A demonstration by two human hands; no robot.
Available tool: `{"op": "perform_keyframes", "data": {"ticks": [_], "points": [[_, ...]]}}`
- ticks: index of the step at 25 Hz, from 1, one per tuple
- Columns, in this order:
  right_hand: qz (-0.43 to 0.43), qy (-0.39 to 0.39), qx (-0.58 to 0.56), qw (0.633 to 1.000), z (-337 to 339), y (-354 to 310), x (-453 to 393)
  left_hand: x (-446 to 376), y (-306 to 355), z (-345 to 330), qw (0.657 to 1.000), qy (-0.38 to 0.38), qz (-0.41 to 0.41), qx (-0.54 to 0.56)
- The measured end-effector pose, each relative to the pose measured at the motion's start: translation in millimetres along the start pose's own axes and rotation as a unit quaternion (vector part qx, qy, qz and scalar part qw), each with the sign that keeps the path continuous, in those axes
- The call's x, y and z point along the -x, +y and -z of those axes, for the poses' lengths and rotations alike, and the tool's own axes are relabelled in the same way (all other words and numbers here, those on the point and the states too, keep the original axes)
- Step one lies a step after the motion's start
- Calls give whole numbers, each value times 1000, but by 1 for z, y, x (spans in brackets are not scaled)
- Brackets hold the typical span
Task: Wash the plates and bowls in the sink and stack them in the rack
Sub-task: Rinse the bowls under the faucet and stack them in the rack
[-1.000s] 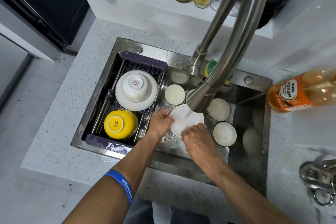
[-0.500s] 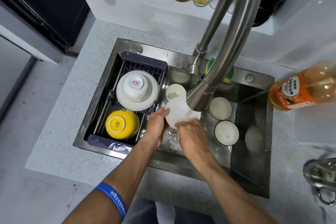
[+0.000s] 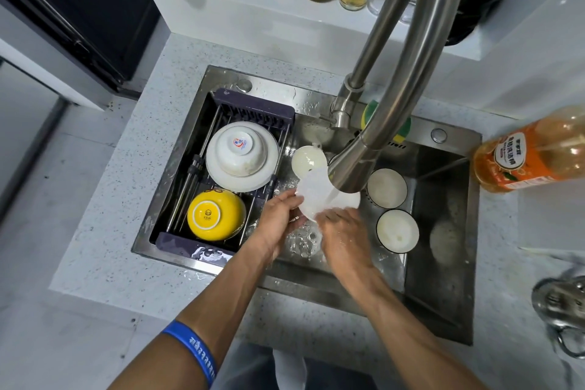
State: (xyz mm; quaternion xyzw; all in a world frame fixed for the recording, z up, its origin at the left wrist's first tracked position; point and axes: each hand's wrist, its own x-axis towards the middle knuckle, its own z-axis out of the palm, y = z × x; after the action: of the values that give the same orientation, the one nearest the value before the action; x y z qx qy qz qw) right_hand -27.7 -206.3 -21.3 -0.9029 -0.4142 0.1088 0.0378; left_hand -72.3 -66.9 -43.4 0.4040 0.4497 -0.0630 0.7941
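Head view looks straight down on the steel sink (image 3: 443, 294), where I hold a small white plate (image 3: 319, 196) under the faucet (image 3: 408, 73) with water running onto it. My left hand (image 3: 278, 215) grips the plate's left edge, thumb curled over the rim. My right hand (image 3: 343, 237) lies on the plate's near edge with the fingers bent over it; motion blur and the water keep me from telling whether it pinches the plate or only rubs it. At the left of the sink sits the rack (image 3: 253, 111), holding an upturned white bowl (image 3: 240, 152) on a white plate and, nearer to me, an upturned yellow bowl (image 3: 217, 215). Three small white dishes wait in the basin: one (image 3: 307, 160) just behind the plate I hold and two (image 3: 386, 188) (image 3: 397, 231) to its right. A blue wristband (image 3: 193, 348) circles my left forearm, and an orange bottle (image 3: 531, 152) stands at the sink's right.
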Motion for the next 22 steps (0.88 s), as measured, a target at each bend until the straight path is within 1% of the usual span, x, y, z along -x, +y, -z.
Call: {"op": "perform_keyframes", "data": {"ticks": [1,3,4,5,6,7,8,9,10,11,13,15,16,20,22], "points": [[-5,-2,5,1000,1,0,1,2,-1,0,1000,-1,-2,-3],[8,19,2,1000,-2,0,5,5,-3,-4,1000,-4,-14,-6],[-8,31,-38,999,-3,-2,5,6,-4,-7,1000,-4,-22,-2],[-65,37,-126,989,-1,-9,2,7,-4,-10,999,-5,-34,2],[-176,52,-271,945,2,-16,-6,7,-3,-12,999,-3,-48,-1],[-298,55,-440,845,2,-23,-14,8,-1,-14,998,-2,-61,-17],[-378,62,-589,712,2,-26,-20,7,0,-15,997,0,-72,-35],[-420,83,-680,596,2,-27,-23,7,0,-17,995,2,-82,-58],[-444,99,-722,522,0,-24,-22,7,0,-20,992,-6,-94,-85],[-455,107,-750,467,1,-21,-21,6,-1,-24,988,-22,-99,-114],[-461,119,-790,387,5,-14,-17,3,-4,-34,975,-54,-107,-187],[-442,114,-823,338,5,-4,-14,-1,-8,-41,956,-52,-112,-267],[-431,109,-834,327,5,0,-13,-4,-9,-41,957,-44,-109,-264],[-407,76,-848,331,8,-7,-17,3,4,-30,975,-17,-99,-200],[-405,70,-845,343,8,-13,-18,1,3,-21,981,10,-83,-177]]}}
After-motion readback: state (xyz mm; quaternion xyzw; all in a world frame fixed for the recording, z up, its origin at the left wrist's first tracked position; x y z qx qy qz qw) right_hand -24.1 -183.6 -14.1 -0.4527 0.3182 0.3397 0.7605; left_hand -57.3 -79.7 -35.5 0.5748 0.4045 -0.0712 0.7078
